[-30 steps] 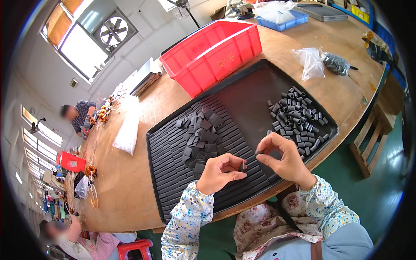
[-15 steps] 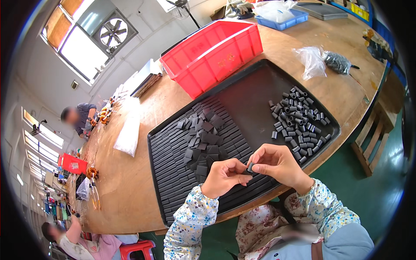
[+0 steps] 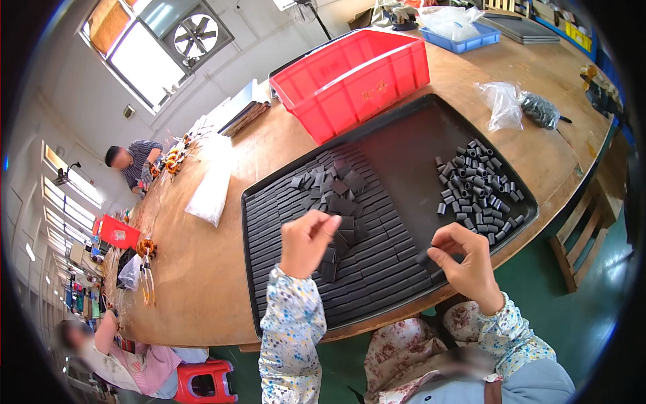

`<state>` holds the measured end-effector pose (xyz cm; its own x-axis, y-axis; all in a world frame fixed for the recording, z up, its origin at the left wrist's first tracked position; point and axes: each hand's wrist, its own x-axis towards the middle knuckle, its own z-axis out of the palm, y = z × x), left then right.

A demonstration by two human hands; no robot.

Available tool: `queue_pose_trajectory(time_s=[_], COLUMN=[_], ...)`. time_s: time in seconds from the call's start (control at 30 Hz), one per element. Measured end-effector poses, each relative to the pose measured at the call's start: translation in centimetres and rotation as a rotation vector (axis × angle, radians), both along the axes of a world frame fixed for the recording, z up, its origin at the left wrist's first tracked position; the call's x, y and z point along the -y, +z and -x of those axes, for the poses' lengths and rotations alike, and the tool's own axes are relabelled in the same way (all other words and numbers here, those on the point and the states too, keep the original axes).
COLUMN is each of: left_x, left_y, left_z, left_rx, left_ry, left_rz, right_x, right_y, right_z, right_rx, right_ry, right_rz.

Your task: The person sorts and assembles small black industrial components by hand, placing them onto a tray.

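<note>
A large black tray [image 3: 407,165] lies before me. Rows of thin black strips [image 3: 272,249] line its left part, and a loose pile of flat black square pieces [image 3: 336,188] rests on them. Short dark grey tubes [image 3: 474,185] are heaped at the tray's right side. My left hand [image 3: 304,244] is over the lower edge of the pile, fingertips pinched together; whatever is between them cannot be made out. Near the tray's front right, my right hand [image 3: 465,261] is closed, with a small black piece [image 3: 424,258], blurred, at its fingertips.
Behind the tray stands a red crate [image 3: 356,84] on the wooden table [image 3: 182,269]. A white sheet or bag [image 3: 208,195] lies left, a clear plastic bag [image 3: 503,104] right, beside a dark mesh bundle [image 3: 540,110]. Two people sit at the left. A red stool [image 3: 205,380] stands below.
My hands, together on a small dark piece before, have parted. The left moved up and left over the square pieces; the right moved right with a small piece. The view has shifted slightly.
</note>
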<state>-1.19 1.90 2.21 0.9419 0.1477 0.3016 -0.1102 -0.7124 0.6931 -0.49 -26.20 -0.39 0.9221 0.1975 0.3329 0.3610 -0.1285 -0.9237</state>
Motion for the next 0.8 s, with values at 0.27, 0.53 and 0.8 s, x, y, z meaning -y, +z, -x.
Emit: queue_pose_trajectory(time_s=[0.27,0.53,0.8], left_x=[1.3,2.5,3.0], left_y=[-0.7,-2.1,-1.8], left_z=[0.5,1.0,1.1], left_rx=[-0.218,-0.074,-0.005], left_ry=[-0.05,-0.372,-0.415], left_rz=[0.09,0.198,0.031], right_x=[2.2,1.9,0.7], right_y=[-0.8,-0.1,-1.5], right_z=[-0.4,-1.6,-6.1], right_rx=[0.265,0.353,0.57], right_ry=[0.061,0.095,-0.012], right_rz=[0.448,0.52,0.652])
